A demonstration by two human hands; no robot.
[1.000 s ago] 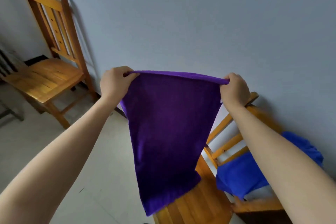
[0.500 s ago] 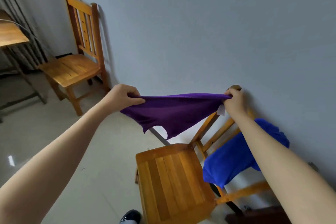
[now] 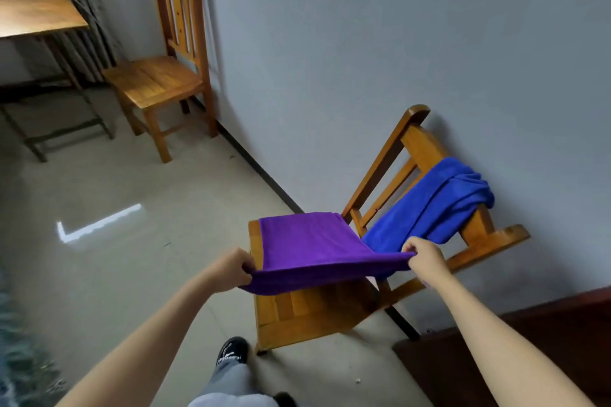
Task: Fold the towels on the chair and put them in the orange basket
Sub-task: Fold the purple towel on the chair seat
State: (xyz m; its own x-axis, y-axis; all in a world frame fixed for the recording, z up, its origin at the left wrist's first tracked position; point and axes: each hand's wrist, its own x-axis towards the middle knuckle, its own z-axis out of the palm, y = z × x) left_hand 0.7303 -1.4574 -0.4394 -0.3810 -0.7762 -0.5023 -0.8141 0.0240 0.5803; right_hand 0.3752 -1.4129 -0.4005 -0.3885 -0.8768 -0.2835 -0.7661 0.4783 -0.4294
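The left hand [image 3: 236,266] pinches the near-left corner of the purple towel [image 3: 307,241], fingers curled over the cloth. The right hand [image 3: 423,256] pinches the near-right corner the same way. Between them the near edge is stretched fairly taut, with a darker band of cloth sagging under it. The far part of the towel lies flat on the seat of the near wooden chair [image 3: 307,314]. Its far edge is close to the chair back.

A blue towel [image 3: 429,205] is draped in a bunch over that chair back. Its lower end hangs down just beside the purple towel's far-right corner. The orange basket is not in view.

The main risk is that the fold comes out crooked. If one hand carries its corner further than the other, the edges will not meet. The cloth on the seat could also slide or wrinkle, or the right hand could drag the blue towel off the chair.

The held edge runs left to right. The towel's long axis seems to run from near to far, toward the chair back, though the viewing angle makes this uncertain.
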